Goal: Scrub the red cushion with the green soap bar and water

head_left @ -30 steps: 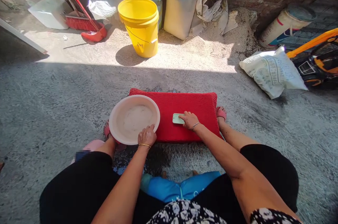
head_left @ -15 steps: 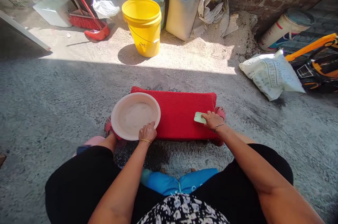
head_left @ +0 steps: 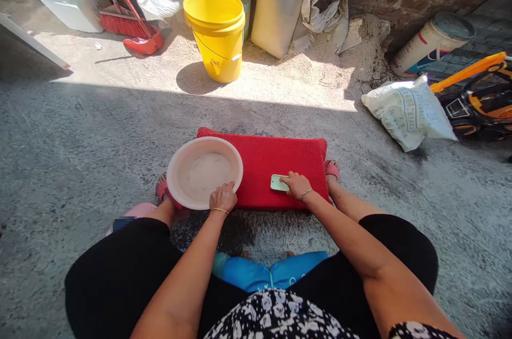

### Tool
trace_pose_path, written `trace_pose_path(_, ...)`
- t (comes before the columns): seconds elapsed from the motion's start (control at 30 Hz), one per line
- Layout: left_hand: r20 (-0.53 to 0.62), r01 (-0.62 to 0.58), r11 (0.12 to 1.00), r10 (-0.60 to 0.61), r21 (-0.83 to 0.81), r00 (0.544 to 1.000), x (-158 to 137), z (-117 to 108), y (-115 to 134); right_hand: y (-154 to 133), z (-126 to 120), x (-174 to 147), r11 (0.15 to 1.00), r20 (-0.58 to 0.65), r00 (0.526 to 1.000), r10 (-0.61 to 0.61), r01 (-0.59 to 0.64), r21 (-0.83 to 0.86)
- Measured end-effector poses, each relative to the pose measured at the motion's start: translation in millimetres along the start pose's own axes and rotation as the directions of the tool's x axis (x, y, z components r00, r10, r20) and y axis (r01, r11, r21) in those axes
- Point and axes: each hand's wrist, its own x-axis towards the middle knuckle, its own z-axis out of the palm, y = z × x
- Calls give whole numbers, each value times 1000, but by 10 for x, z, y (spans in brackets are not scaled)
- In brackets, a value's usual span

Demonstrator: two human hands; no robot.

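Note:
On the left end of a red cloth-covered slab [head_left: 260,168] rests a pale pink basin [head_left: 178,184] with cloudy liquid in it. My left hand [head_left: 223,198] is closed over the basin's near right rim. Towards the slab's right end, my right hand [head_left: 298,185] grips a flat, pale green scrubbing brush [head_left: 277,183] with a small hole at its left end. Its underside is hidden against the red cloth. The fingers lie over the brush's right part.
A yellow bucket [head_left: 216,54] stands ahead, in front of a full sack [head_left: 276,14]. A broom [head_left: 118,19] and a red dustpan [head_left: 146,43] are at the left. At the right lie a white bag [head_left: 408,112] and an orange-black machine [head_left: 480,102]. My feet flank the slab.
My right hand has slid the scrubbing brush left along the red cloth. The left hand stays on the basin's rim. The whole view has shifted slightly.

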Motion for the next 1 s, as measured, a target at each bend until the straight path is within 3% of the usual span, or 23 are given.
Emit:
trace_pose_path(0.17, 12, 11, 1000, -11, -15, 1000, -6, -11, 6, 1088, 142, -446, 953, 76, 952, 298, -291, -89)
trace_pose_path(0.27, -12, 4, 1000, -4, -15, 1000, -8, 1, 6, 1220, 120, -578, 923, 42, 927, 373, -366, -116)
trace_pose_path(0.37, -20, 1, 1000, -1, -15, 1000, -9, 15, 3, 830, 25, -502, 962, -1, 966, 258, -257, -87)
trace_pose_path(0.47, -9, 3, 1000, -3, -12, 1000, -8, 20, -3, 93, -67, -291, 998, -6, 999, 49, -49, -42)
trace_pose_path(0.6, -8, -5, 1000, 5, -5, 1000, -4, 19, -9, -827, -109, -22, 987, -30, 986, -163, 163, 12)
trace_pose_path(0.7, -18, -8, 1000, 8, -3, 1000, 0, 21, -9, -1072, -84, 70, 978, -47, 978, -204, 205, 24)
trace_pose_path(0.8, -19, -11, 1000, 10, -14, 1000, 0, 20, -4, -815, -22, 20, 987, -34, 986, -163, 164, 2)
trace_pose_path(0.9, -4, -4, 1000, 4, -23, 1000, -7, 7, 5, -185, 68, -170, 999, 27, 999, -24, 25, -33)
trace_pose_path(1.0, 4, -3, 1000, 3, -25, 1000, -19, -17, 14, 534, 157, -434, 985, 88, 983, 163, -157, -74)
